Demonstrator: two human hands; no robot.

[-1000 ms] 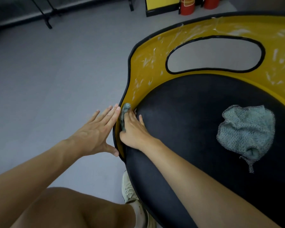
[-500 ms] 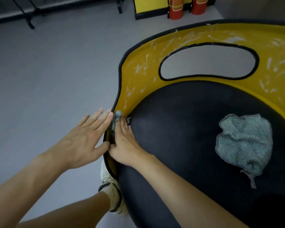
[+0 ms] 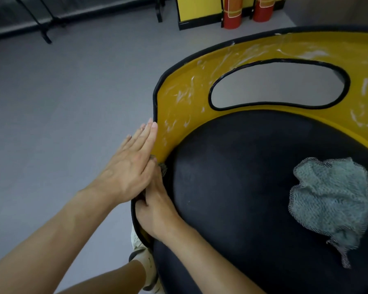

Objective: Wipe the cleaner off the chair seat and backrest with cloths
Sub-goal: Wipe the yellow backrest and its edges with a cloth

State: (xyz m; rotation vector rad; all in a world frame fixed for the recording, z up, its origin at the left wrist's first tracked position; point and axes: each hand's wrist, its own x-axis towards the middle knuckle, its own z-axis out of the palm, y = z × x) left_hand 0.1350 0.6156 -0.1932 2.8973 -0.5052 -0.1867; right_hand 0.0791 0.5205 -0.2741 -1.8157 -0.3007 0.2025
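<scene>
the small cloth (image 3: 162,167) is pinched in the seam where the black seat (image 3: 232,187) meets the yellow backrest (image 3: 174,102), right hand (image 3: 155,206) fingers closed on it; left hand (image 3: 130,168) lies flat and open against the rim. i'd press along the seam, then work up over the white cleaner streaks (image 3: 183,95). a second cloth (image 3: 329,200) sits loose on the seat, well apart. two fire extinguishers (image 3: 232,11) stand on the floor (image 3: 62,102), nothing blocking

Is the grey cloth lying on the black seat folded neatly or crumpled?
Crumpled. The grey cloth sits in a loose, wrinkled heap on the black seat, edges uneven, one corner trailing toward the viewer, no hand on it.
</scene>
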